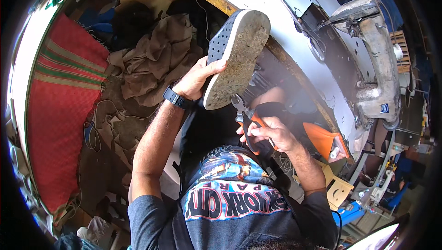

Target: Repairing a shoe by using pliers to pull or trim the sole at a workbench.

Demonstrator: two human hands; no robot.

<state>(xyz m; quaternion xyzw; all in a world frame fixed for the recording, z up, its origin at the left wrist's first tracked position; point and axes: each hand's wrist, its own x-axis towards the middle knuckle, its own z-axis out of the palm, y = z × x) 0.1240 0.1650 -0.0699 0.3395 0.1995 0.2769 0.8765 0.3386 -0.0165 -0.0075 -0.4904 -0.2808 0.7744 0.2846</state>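
Note:
A shoe (pixel 238 57) with a grey perforated upper and a worn, studded sole is held up in front of me, its sole turned my way. My left hand (pixel 202 74) wraps round its side, the thumb lying on the sole's edge. In my right hand (pixel 277 132) are pliers (pixel 250 121) with orange and black handles. Their metal jaws stand close to the lower end of the sole; whether they touch it I cannot tell.
On the right, a white table (pixel 294 24) with a wooden edge carries scissors (pixel 316 47) and a worn sewing machine (pixel 380 61). An orange pouch (pixel 317 140) hangs by its edge. Brown cloth (pixel 159 59) lies at the left, near a red striped cloth (pixel 64 112).

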